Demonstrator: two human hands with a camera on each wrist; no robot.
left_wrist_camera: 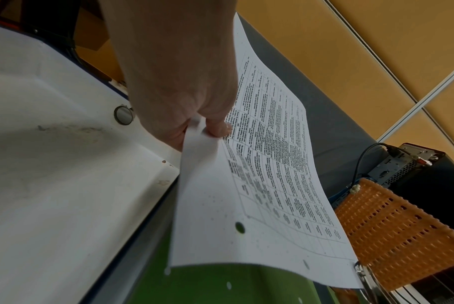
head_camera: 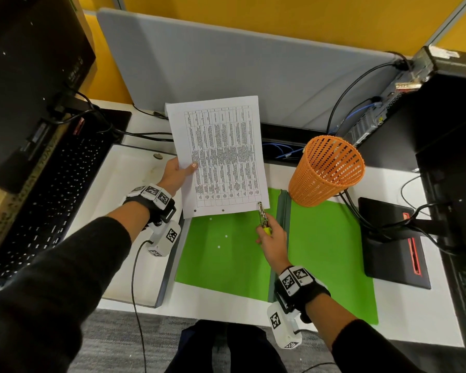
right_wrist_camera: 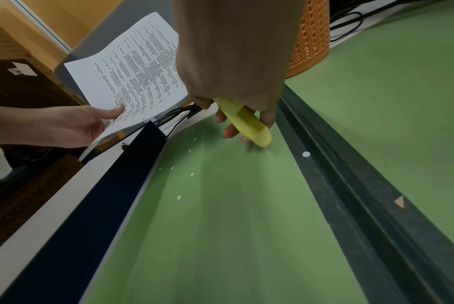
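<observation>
My left hand (head_camera: 178,172) pinches a printed sheet of paper (head_camera: 221,154) by its left edge, thumb on top, and holds it lifted above the desk. Two punched holes show along the sheet's near edge (left_wrist_camera: 240,227). My right hand (head_camera: 271,238) grips a hole punch (head_camera: 262,215) with a metal head and yellow handles (right_wrist_camera: 246,121); its head sits at the sheet's near right corner. Under both lies an open green folder (head_camera: 226,254) with a dark spine (head_camera: 281,211). Small white paper dots (right_wrist_camera: 192,174) are scattered on the folder.
An orange mesh basket (head_camera: 326,170) stands on the folder's far right. A white tray (head_camera: 124,184) lies left of the folder, a black keyboard (head_camera: 51,195) further left. Monitor stands and cables (head_camera: 393,238) crowd the right; a grey partition (head_camera: 226,63) backs the desk.
</observation>
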